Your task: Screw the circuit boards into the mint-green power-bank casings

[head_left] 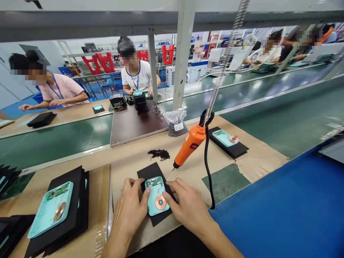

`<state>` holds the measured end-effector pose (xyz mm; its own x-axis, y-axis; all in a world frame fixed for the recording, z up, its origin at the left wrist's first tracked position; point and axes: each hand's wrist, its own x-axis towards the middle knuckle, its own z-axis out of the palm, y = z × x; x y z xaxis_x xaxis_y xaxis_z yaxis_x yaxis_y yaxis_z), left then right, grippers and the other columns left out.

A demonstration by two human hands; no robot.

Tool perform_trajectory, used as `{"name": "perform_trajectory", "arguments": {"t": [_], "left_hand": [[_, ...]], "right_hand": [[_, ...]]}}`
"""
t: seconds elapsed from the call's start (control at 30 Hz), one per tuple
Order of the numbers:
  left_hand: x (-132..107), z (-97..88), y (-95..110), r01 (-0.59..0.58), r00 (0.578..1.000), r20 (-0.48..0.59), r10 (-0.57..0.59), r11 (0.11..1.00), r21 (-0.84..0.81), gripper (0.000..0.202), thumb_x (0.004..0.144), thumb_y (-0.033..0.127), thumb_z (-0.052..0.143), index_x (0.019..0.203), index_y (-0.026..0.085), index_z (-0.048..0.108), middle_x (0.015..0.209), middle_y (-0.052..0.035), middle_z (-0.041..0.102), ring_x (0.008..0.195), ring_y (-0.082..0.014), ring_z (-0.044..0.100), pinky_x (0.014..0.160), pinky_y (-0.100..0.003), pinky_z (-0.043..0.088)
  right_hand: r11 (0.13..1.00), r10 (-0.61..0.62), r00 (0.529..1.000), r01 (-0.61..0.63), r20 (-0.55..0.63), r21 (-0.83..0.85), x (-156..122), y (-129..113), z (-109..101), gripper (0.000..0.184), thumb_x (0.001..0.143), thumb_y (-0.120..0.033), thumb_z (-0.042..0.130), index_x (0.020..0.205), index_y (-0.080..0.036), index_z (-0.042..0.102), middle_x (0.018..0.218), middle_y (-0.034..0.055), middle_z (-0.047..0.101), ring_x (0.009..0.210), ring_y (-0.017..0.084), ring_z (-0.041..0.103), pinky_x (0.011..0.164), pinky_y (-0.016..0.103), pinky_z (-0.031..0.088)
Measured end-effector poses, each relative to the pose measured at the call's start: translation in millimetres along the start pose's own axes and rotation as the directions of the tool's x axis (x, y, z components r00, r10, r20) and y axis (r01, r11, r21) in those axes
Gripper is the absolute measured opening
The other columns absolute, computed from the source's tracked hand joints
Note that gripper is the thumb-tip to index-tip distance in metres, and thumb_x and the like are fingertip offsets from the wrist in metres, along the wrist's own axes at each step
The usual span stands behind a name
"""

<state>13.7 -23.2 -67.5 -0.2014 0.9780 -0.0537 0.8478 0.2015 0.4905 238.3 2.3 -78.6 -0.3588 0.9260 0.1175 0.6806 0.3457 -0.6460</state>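
A teal plastic case half [152,206] lies open side up on a black foam-like sheet [158,220] before me. Inside it are a green circuit board [154,182] at the far end and a round copper coil [160,202] at the near end, with thin wires between. My left hand [131,204] grips the left side, thumb against the case edge and fingers by the sheet. From the right, my right hand [189,202] holds the other edge, thumb tip beside the coil. An orange electric screwdriver [190,143] hangs tip down just beyond, touched by neither hand.
Small black screws [159,154] lie heaped behind the case. A stack of black sheets [80,215] with a teal case stands left; another case [225,138] lies right. A plastic bag [176,123] sits behind. Co-workers [138,73] work across the green conveyor [80,134].
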Motion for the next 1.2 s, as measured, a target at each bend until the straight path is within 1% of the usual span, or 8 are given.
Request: {"name": "perform_trajectory", "arguments": {"t": [0.13, 0.23, 0.47, 0.63, 0.77, 0.87, 1.03, 1.2], "left_hand": [[13, -1.3, 9, -0.114, 0.992, -0.056, 0.11, 0.992, -0.062, 0.043, 0.103, 0.05, 0.055, 0.135, 0.026, 0.071, 0.125, -0.0114, 0.066, 0.113, -0.0329, 0.073, 0.091, -0.046, 0.06], [23, -2.3, 18, -0.138, 0.99, -0.043, 0.136, 0.989, -0.047, 0.033, 0.099, 0.045, 0.061, 0.121, 0.026, 0.076, 0.12, -0.011, 0.068, 0.121, -0.0354, 0.068, 0.101, -0.05, 0.056], [39, -4.0, 21, -0.12, 0.992, 0.055, 0.116, 0.99, 0.079, 0.009, 0.096, 0.031, 0.067, 0.1, 0.025, 0.072, 0.112, -0.0099, 0.071, 0.115, -0.0352, 0.065, 0.095, -0.049, 0.049], [40, -3.0, 19, -0.083, 0.996, 0.036, 0.081, 0.995, 0.064, 0.013, 0.097, 0.036, 0.064, 0.101, 0.026, 0.07, 0.112, -0.0097, 0.072, 0.115, -0.0352, 0.067, 0.09, -0.046, 0.049], [48, -9.3, 12, -0.117, 0.992, 0.042, 0.117, 0.993, -0.003, 0.028, 0.1, 0.049, 0.059, 0.104, 0.025, 0.073, 0.115, -0.0104, 0.074, 0.114, -0.0353, 0.069, 0.092, -0.047, 0.052], [71, -15.3, 10, -0.197, 0.98, -0.02, 0.197, 0.98, -0.014, 0.033, 0.103, 0.049, 0.055, 0.109, 0.024, 0.076, 0.119, -0.0111, 0.075, 0.115, -0.0348, 0.07, 0.097, -0.049, 0.054], [128, -9.1, 30, -0.261, 0.965, -0.013, 0.262, 0.965, 0.023, 0.027, 0.098, 0.019, 0.059, 0.116, 0.018, 0.079, 0.117, -0.0137, 0.076, 0.106, -0.0297, 0.073, 0.102, -0.044, 0.055], [160, 11.4, 61, -0.329, 0.942, 0.067, 0.328, 0.944, 0.002, 0.041, 0.089, 0.016, 0.076, 0.129, 0.019, 0.081, 0.115, -0.0116, 0.077, 0.102, -0.0266, 0.073, 0.095, -0.037, 0.057]], "right_hand": [[0.987, -0.119, 0.99, 0.125, -0.071, 0.1, -2, 14, 2, 0.026, 0.112, -0.03, 0.058, 0.128, -0.021, 0.075, 0.099, 0.004, 0.071, 0.086, 0.022, 0.073, 0.076, 0.036, 0.051], [0.979, -0.174, 0.981, 0.182, -0.089, 0.096, -4, 19, 5, 0.026, 0.113, -0.026, 0.054, 0.127, -0.02, 0.075, 0.1, 0.0048, 0.072, 0.087, 0.021, 0.072, 0.076, 0.036, 0.05], [0.976, -0.218, 0.973, 0.217, -0.073, -0.018, -8, 19, 8, 0.027, 0.109, -0.018, 0.055, 0.129, -0.022, 0.072, 0.11, 0.0061, 0.074, 0.089, 0.022, 0.072, 0.073, 0.036, 0.046], [0.978, -0.21, 0.976, 0.21, -0.057, -0.007, -7, 21, 6, 0.024, 0.107, -0.015, 0.06, 0.126, -0.023, 0.073, 0.109, 0.0049, 0.074, 0.089, 0.022, 0.072, 0.073, 0.036, 0.048], [0.981, -0.184, 0.979, 0.188, -0.088, 0.04, -8, 20, 7, 0.027, 0.11, -0.017, 0.055, 0.131, -0.023, 0.071, 0.112, 0.0057, 0.075, 0.094, 0.023, 0.074, 0.076, 0.037, 0.052], [0.979, -0.173, 0.977, 0.184, -0.125, 0.085, -9, 18, 8, 0.03, 0.112, -0.017, 0.05, 0.136, -0.023, 0.068, 0.12, 0.0066, 0.075, 0.099, 0.024, 0.076, 0.079, 0.038, 0.055], [0.97, -0.152, 0.963, 0.188, -0.22, 0.153, -8, 20, 10, 0.03, 0.111, -0.016, 0.048, 0.133, -0.024, 0.066, 0.124, 0.0076, 0.076, 0.107, 0.026, 0.076, 0.083, 0.038, 0.058], [0.97, -0.108, 0.955, 0.163, -0.275, 0.183, -9, 23, 12, 0.023, 0.111, -0.017, 0.048, 0.123, -0.024, 0.066, 0.114, 0.0066, 0.076, 0.086, 0.022, 0.073, 0.072, 0.036, 0.054]]}}
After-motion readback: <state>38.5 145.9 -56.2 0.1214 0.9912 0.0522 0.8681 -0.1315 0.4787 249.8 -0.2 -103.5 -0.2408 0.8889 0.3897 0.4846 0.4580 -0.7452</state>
